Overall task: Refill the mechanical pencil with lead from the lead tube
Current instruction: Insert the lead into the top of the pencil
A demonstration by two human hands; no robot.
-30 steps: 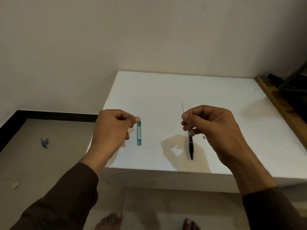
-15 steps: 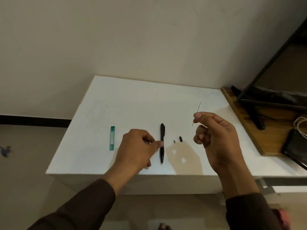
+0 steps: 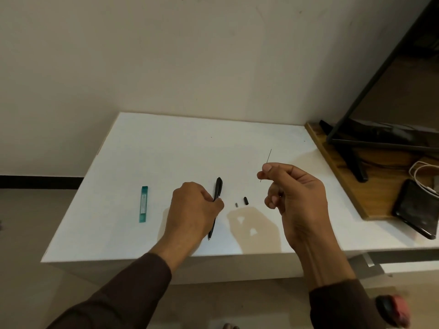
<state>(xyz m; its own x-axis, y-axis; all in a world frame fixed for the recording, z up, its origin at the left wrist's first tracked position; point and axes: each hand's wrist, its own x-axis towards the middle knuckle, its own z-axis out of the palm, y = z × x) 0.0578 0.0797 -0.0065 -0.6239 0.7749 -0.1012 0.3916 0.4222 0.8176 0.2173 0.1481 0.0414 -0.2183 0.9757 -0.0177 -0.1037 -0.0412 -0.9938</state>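
While the right hand (image 3: 294, 193) pinches a single thin lead (image 3: 268, 160) between thumb and forefinger above the white table (image 3: 166, 143), the left hand (image 3: 192, 210) closes on the black mechanical pencil (image 3: 217, 188), which lies on the table just beside it. The teal lead tube (image 3: 143, 203) rests flat to the left, well apart from the pencil. Two small dark pieces, probably the pencil's cap (image 3: 245, 200) and eraser (image 3: 236, 205), lie between the hands. Judging from this, the lead is drawn and the pencil opened; inserting the lead and recapping remain.
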